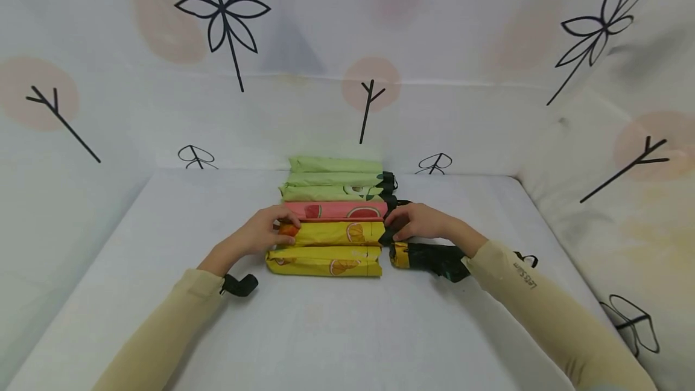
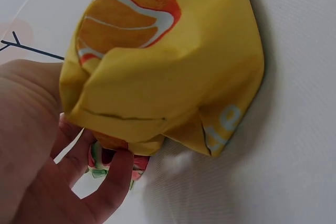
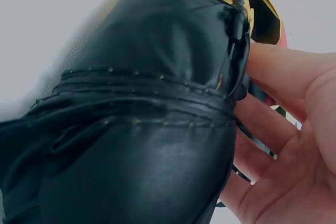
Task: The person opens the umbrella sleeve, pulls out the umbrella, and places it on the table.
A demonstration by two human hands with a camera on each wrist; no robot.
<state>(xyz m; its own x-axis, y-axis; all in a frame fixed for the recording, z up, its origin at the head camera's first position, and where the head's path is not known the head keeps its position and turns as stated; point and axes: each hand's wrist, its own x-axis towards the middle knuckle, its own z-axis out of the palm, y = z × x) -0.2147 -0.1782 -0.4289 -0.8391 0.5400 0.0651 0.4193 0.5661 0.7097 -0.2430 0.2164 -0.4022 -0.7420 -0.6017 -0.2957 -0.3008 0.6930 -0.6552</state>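
In the head view, several fruit-print folded umbrellas lie in a stacked row. My left hand (image 1: 266, 231) grips the left end of a yellow orange-print umbrella (image 1: 326, 233), fingertips at its orange tip. My right hand (image 1: 420, 222) pinches that umbrella's dark right end. Just nearer lies another yellow orange-print sleeve (image 1: 326, 262), which in the left wrist view looms large as yellow fabric (image 2: 173, 87), partly hiding the left fingers. Under the right wrist lies a black folded umbrella (image 1: 434, 258) with a yellow end; it fills much of the right wrist view.
Beyond the gripped umbrella lie a pink watermelon-print umbrella (image 1: 331, 210) and green ones (image 1: 326, 192) with dark ends and loops. They sit on a white-covered table (image 1: 326, 330). Pale printed cloth (image 1: 304, 113) stands behind and at both sides.
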